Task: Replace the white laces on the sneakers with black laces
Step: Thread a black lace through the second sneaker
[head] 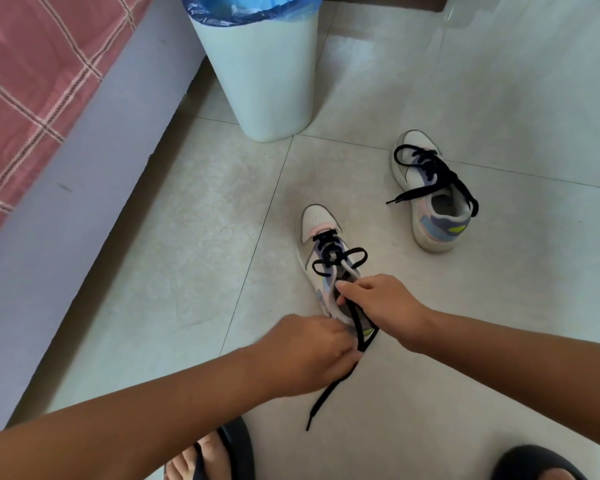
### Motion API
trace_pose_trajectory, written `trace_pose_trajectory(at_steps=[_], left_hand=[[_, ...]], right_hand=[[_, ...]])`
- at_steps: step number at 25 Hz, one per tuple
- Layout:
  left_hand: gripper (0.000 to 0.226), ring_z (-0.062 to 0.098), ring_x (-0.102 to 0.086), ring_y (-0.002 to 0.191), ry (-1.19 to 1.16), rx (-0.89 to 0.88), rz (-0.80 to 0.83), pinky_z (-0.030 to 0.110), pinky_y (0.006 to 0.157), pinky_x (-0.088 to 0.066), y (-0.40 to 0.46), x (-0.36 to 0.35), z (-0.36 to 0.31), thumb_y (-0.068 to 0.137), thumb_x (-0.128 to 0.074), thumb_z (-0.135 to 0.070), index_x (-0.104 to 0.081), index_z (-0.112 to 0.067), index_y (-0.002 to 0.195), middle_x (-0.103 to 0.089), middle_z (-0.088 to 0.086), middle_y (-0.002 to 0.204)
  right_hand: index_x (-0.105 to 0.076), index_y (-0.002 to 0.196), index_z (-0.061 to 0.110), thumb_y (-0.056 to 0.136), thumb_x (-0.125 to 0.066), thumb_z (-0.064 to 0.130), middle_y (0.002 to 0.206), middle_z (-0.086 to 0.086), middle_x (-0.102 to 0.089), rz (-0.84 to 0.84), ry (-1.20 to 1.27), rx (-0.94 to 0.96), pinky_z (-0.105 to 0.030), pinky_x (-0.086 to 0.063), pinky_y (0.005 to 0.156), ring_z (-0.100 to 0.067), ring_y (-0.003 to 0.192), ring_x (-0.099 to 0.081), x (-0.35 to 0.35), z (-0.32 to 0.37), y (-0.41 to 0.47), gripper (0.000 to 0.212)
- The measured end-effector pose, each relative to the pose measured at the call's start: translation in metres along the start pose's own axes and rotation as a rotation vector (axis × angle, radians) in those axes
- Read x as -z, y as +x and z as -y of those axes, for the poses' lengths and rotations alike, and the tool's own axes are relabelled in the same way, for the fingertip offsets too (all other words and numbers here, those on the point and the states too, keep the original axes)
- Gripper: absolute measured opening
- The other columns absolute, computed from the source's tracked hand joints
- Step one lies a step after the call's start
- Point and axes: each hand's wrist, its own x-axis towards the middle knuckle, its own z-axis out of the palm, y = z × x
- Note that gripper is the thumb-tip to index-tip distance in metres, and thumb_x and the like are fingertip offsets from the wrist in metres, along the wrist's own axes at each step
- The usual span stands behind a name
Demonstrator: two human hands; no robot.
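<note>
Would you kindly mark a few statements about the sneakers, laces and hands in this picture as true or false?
1. Both hands, left hand and right hand, work at the near sneaker. True.
2. The far sneaker carries white laces. False: its black lace is threaded.
3. A lace end trails on the floor. True.
4. The bin lies tipped over. False: it stands upright.

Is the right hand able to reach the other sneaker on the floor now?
Probably yes, once it lets go. The right hand is pinching the black lace, but bare floor tile lies between it and the far sneaker, with nothing in the way.
</note>
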Motion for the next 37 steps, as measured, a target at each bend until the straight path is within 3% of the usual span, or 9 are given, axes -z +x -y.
trace_pose_trajectory(at_steps=[4,8,12,16,20,26,32,35,37], left_hand=[[0.048,0.018,-0.046,0.117,-0.086,0.486,0.020,0.032,0.091,-0.041,0.024,0.004,0.041,0.092,-0.050,-0.045,-0.043,-0.019,0.131,-0.047,-0.001,0.127],[0.100,0.015,-0.025,0.139,-0.455,0.516,-0.063,0.037,0.114,-0.021,0.061,-0.015,0.059,0.073,-0.076,-0.041,-0.015,-0.020,0.149,-0.031,-0.003,0.149],[0.108,0.013,-0.028,0.139,-0.642,0.543,-0.115,0.044,0.112,-0.029,0.071,-0.040,0.067,0.064,-0.077,-0.033,-0.011,-0.022,0.150,-0.034,-0.006,0.149],[0.098,0.005,-0.036,0.133,-0.742,0.559,-0.185,0.032,0.109,-0.037,0.065,-0.043,0.068,0.068,-0.078,-0.013,-0.020,-0.021,0.146,-0.041,-0.008,0.144],[0.098,0.004,-0.042,0.128,-0.650,0.535,-0.195,0.026,0.104,-0.039,0.066,-0.043,0.077,0.064,-0.086,-0.028,-0.027,-0.023,0.142,-0.048,-0.013,0.138],[0.090,0.005,-0.042,0.127,-0.603,0.517,-0.174,0.031,0.103,-0.040,0.065,-0.043,0.079,0.063,-0.085,-0.035,-0.034,-0.029,0.137,-0.048,-0.018,0.136],[0.090,0.009,-0.041,0.129,-0.551,0.478,-0.114,0.038,0.103,-0.041,0.063,-0.042,0.078,0.063,-0.083,-0.042,-0.035,-0.031,0.138,-0.043,-0.016,0.139],[0.090,0.012,-0.040,0.130,-0.521,0.445,-0.089,0.029,0.105,-0.037,0.064,-0.036,0.073,0.066,-0.083,-0.037,-0.034,-0.025,0.141,-0.042,-0.010,0.141],[0.088,0.014,-0.037,0.131,-0.422,0.356,-0.080,0.023,0.105,-0.032,0.060,-0.029,0.069,0.071,-0.080,-0.028,-0.031,-0.019,0.143,-0.039,-0.003,0.145]], right_hand=[[-0.069,0.082,0.006,0.093,-0.055,0.024,0.071,-0.003,-0.059,0.043,0.067,-0.040,-0.011,-0.040,0.053,-0.010,0.060,-0.051,0.009,0.004,-0.013,0.026],[-0.060,0.091,0.009,0.095,-0.050,0.018,0.067,-0.005,-0.059,0.315,0.598,-0.241,-0.028,-0.051,0.061,-0.013,0.057,-0.057,0.016,0.007,-0.021,0.014],[-0.058,0.087,0.010,0.091,-0.054,0.012,0.062,-0.001,-0.043,0.396,0.737,-0.298,-0.024,-0.047,0.051,-0.009,0.046,-0.040,0.021,0.010,-0.026,0.006],[-0.062,0.083,0.012,0.096,-0.048,0.022,0.071,-0.002,-0.052,0.411,0.670,-0.255,-0.028,-0.047,0.069,-0.011,0.063,-0.052,0.022,0.004,-0.042,0.021],[-0.062,0.066,0.016,0.089,-0.053,0.030,0.072,-0.005,-0.059,0.557,0.751,-0.219,-0.025,-0.049,0.069,-0.013,0.069,-0.057,0.019,-0.002,-0.079,0.028],[-0.052,0.072,0.010,0.087,-0.053,0.029,0.050,-0.005,-0.044,0.607,0.839,-0.227,-0.024,-0.050,0.061,-0.018,0.051,-0.049,0.020,0.000,-0.100,0.024],[-0.054,0.073,0.020,0.088,-0.048,0.037,0.050,0.003,-0.041,0.807,0.562,-0.154,-0.028,-0.047,0.080,-0.011,0.046,-0.038,0.022,-0.008,-0.097,0.023],[-0.059,0.086,0.019,0.098,-0.044,0.038,0.075,0.001,-0.062,0.922,-0.069,-0.013,-0.029,-0.042,0.082,-0.011,0.068,-0.054,0.033,-0.018,-0.076,0.028],[-0.059,0.107,0.017,0.096,-0.042,0.048,0.105,0.001,-0.061,0.770,-0.702,0.074,-0.029,-0.041,0.086,-0.011,0.093,-0.054,0.047,-0.030,-0.047,0.037]])
